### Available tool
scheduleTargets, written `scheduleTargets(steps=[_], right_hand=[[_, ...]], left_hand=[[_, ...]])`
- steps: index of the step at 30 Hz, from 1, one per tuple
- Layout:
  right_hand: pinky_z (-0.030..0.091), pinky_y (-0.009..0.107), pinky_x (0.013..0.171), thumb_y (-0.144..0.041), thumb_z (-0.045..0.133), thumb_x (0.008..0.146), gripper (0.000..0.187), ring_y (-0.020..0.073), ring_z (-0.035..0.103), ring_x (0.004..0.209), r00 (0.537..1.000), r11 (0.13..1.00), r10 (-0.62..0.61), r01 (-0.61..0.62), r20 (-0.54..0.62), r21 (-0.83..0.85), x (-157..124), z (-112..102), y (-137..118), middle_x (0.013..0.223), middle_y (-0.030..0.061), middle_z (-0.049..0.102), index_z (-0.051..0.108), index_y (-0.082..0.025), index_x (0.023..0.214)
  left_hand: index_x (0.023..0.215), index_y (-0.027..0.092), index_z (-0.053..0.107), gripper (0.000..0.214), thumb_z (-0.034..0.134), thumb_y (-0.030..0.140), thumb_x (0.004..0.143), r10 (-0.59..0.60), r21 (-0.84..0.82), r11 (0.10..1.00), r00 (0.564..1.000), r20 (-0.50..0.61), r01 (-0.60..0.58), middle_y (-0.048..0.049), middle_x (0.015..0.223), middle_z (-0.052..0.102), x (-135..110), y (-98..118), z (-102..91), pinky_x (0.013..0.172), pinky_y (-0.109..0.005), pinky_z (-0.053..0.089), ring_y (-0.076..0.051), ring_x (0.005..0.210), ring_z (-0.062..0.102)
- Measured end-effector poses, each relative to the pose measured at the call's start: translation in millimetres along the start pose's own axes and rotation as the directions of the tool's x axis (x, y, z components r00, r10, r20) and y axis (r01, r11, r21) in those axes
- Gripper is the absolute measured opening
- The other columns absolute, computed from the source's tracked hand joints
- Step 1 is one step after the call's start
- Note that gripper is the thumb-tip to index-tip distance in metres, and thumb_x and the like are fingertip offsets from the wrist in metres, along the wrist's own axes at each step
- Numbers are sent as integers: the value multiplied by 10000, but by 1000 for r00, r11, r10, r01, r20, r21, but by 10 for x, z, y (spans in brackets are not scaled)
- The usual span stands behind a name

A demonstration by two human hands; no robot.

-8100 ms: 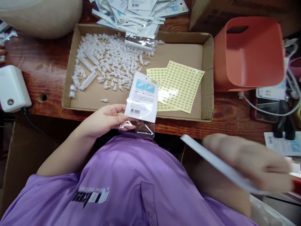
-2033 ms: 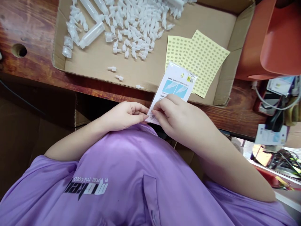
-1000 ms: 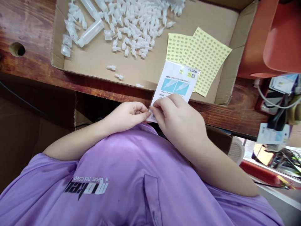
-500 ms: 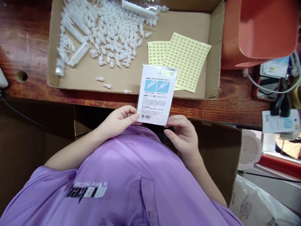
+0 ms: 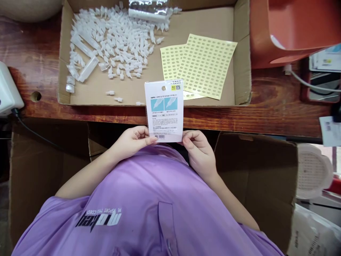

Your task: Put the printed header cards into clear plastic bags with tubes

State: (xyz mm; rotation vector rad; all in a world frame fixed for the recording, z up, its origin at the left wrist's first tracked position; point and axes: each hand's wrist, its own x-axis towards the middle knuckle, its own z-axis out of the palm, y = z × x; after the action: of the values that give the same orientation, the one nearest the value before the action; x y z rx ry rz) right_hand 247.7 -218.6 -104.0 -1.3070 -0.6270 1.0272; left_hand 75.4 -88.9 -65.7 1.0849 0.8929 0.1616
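Note:
A white printed packet (image 5: 164,110) with two blue pictures and a barcode stands upright in front of my chest. My left hand (image 5: 130,141) pinches its lower left corner. My right hand (image 5: 198,151) grips its lower right corner with curled fingers. Behind the packet lies a shallow cardboard tray (image 5: 241,85) on the wooden desk. In the tray are a heap of small clear plastic nozzles (image 5: 117,49), a few clear tubes (image 5: 87,69) and two yellow sticker sheets (image 5: 202,64).
An orange plastic bin (image 5: 293,28) stands at the back right beside cables and papers. A white device (image 5: 6,90) with a black cord sits at the left edge. Open brown cartons (image 5: 255,167) stand under the desk edge on both sides of me.
My right hand has slid off the packet's face to its lower right corner. The packet has turned upright and square to me. The view has shifted so the tray sits further right.

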Motion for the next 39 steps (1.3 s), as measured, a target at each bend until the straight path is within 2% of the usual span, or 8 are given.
scheduleTargets(steps=[6,9,13,18,22,29,33,39], right_hand=[[513,293,694,-420,636,820,219,126,594,703,998,998,59,-59,-2,-9,-12,8,91,783,-15,614,538,-226,797],[529,295,660,-458,618,825,262,128,617,651,991,989,129,-131,38,73,-16,20,128,709,-24,615,517,-220,785],[498,266,626,-455,605,837,265,114,579,629,992,994,110,-109,62,-11,-23,34,143,686,-23,594,528,-209,776],[429,236,589,-417,579,863,238,93,499,616,991,995,53,-41,122,-96,-26,32,136,686,-30,536,530,-205,766],[409,237,573,-393,551,881,228,90,473,608,986,986,32,-6,161,-164,-35,14,128,692,-29,511,525,-202,760],[504,281,704,-257,607,854,63,125,590,785,936,928,-237,298,262,-224,3,-5,85,848,15,598,576,-216,891],[533,255,674,-214,658,821,166,115,624,754,870,871,-337,433,359,-230,48,17,22,843,12,656,633,-233,984],[572,259,672,-176,681,800,215,131,665,777,768,790,-456,582,449,-192,75,45,-21,862,17,693,672,-265,995]], left_hand=[[735,151,669,368,594,501,817,-7,120,993,999,-36,11,-39,801,720,16,-56,-20,854,-320,496,-164,792,660],[813,154,678,296,702,441,742,-7,124,992,999,-45,12,-39,847,730,34,-111,-35,855,-320,510,-174,826,674],[1046,151,666,439,782,345,669,-11,38,999,1000,7,10,-91,1051,719,43,-149,-21,938,-365,495,-218,1006,662],[1013,162,680,451,828,284,605,-2,-56,998,998,-61,-2,-99,1107,702,72,-198,9,944,-393,505,-246,1031,659],[944,159,717,346,815,246,624,-2,-96,995,999,-40,-2,-93,1053,721,83,-265,-6,931,-384,519,-242,989,676],[890,186,744,291,818,232,612,92,-51,994,991,-99,-97,-71,983,740,-37,-150,25,906,-379,535,-239,937,689],[792,220,732,217,827,240,598,165,-81,983,986,3,-164,-52,952,744,-45,-150,-61,823,-355,557,-220,897,696],[818,247,750,264,819,384,603,243,-66,970,960,141,-236,-81,1130,691,-109,-162,-293,942,-434,490,-275,1052,642]])
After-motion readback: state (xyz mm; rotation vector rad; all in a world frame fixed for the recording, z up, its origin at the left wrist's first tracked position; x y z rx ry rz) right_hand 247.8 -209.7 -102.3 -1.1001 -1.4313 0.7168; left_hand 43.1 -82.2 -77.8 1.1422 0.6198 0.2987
